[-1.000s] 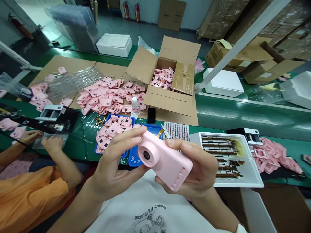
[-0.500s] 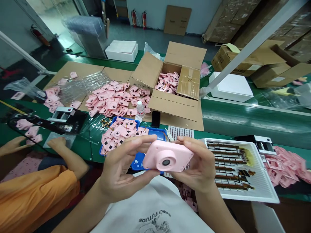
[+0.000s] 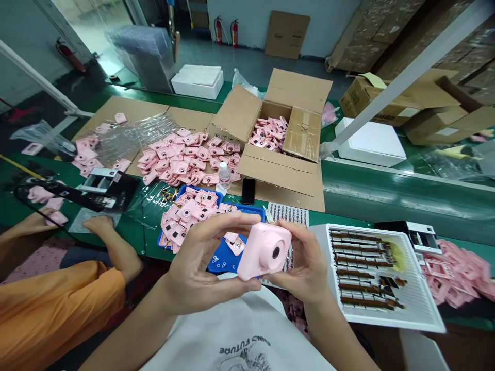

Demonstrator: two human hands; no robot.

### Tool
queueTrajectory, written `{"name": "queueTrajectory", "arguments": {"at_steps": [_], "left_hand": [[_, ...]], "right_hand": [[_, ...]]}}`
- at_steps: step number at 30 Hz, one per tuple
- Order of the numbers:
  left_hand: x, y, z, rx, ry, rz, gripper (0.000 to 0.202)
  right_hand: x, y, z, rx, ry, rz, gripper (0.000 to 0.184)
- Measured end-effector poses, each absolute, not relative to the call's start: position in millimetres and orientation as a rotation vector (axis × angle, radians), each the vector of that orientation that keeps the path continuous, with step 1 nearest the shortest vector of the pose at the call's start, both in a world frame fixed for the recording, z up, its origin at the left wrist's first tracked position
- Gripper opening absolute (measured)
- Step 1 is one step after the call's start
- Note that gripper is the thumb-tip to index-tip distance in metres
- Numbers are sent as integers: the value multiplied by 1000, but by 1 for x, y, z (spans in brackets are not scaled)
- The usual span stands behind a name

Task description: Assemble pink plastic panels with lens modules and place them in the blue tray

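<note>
A pink toy camera (image 3: 255,252) is held up in front of my chest, turned so that its round lens faces right. My left hand (image 3: 209,263) grips its left end, fingers on top and thumb along the bottom edge. On the other end, my right hand (image 3: 303,260) is closed with the fingers above and the thumb below. Under and behind the hands lies a blue tray (image 3: 226,257) with several pink camera shells (image 3: 189,214). A sheet of small dark round parts (image 3: 288,214) lies just beyond my right hand.
Right of me stands a white foam tray (image 3: 419,304) with brown strip parts. Farther off are a pink shell heap (image 3: 178,159), a water bottle (image 3: 224,176), a phone (image 3: 248,191) and an open carton (image 3: 276,167). On the left, a co-worker in an orange shirt (image 3: 65,309) handles pink parts.
The toy camera has been turned in my hands, its lens swinging from facing me toward the right. Both hands still hold it, and my right hand has moved left.
</note>
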State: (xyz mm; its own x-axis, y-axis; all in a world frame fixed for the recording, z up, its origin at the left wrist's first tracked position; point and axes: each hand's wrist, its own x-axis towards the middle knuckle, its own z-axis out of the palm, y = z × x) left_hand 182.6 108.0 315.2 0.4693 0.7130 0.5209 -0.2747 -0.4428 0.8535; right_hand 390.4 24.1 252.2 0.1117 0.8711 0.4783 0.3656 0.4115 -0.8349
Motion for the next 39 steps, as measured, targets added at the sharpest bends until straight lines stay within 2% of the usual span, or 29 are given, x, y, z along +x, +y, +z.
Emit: {"name": "queueTrajectory", "arguments": {"at_steps": [3, 9, 16, 20, 26, 33, 39], "left_hand": [[178, 111, 312, 1760, 375, 1201, 94], [168, 121, 316, 2212, 376, 1200, 71], [162, 119, 311, 2154, 488, 1170, 97], [165, 116, 309, 1971, 522, 1180, 97], [173, 117, 313, 2018, 379, 1331, 105], [177, 116, 321, 2155, 430, 1320, 90], [177, 114, 325, 2198, 454, 1338, 82]], "right_hand": [[391, 24, 256, -1150, -1478, 531, 90], [391, 21, 266, -1088, -1445, 534, 83], [392, 21, 275, -1012, -1457, 468, 87], [392, 22, 275, -956, -1442, 491, 87], [390, 19, 270, -922, -1357, 621, 87], [380, 17, 274, -886, -1179, 863, 78], [377, 15, 274, -889, -1134, 933, 77]]}}
